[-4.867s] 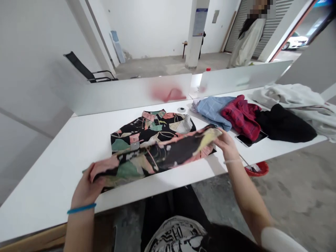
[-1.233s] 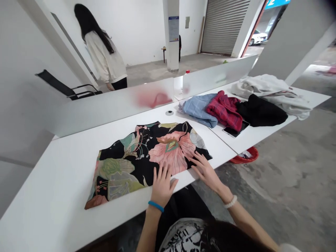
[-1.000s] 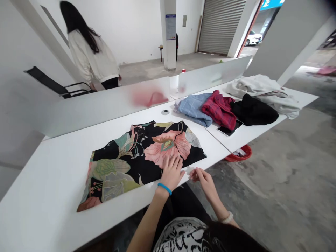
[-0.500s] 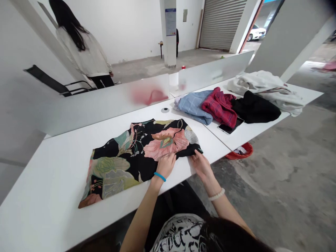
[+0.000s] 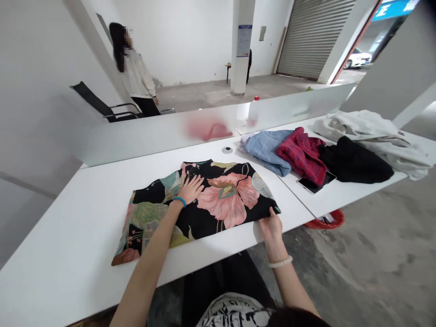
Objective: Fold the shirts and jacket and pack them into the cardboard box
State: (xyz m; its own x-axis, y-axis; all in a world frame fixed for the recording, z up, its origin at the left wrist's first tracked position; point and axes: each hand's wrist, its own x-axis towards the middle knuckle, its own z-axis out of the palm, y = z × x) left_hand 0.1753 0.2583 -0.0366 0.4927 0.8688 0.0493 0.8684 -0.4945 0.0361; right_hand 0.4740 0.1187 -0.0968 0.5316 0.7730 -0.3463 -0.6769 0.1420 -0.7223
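Note:
A black shirt (image 5: 235, 200) printed with large pink flowers and green leaves lies folded on the white table (image 5: 85, 218). My left hand (image 5: 190, 188), with a blue band at the wrist, rests flat on the shirt's upper middle, fingers spread. At the shirt's near right corner, my right hand (image 5: 271, 225) pinches the edge, thumb on top and fingers underneath. A pale beaded bracelet circles that wrist.
To the right lie a blue garment (image 5: 267, 147), a red plaid garment (image 5: 303, 154), a black garment (image 5: 357, 161) and light grey clothing (image 5: 371, 127). A tablet (image 5: 316, 182) sits partly beneath. Beyond the frosted divider (image 5: 153, 131) stands a person (image 5: 138, 75). A red basket (image 5: 329, 220) is below the edge.
The shirt's near flap was folded over earlier. Since half a second ago my left hand has slid left and away from me across the shirt; my right hand keeps the corner. The view has shifted.

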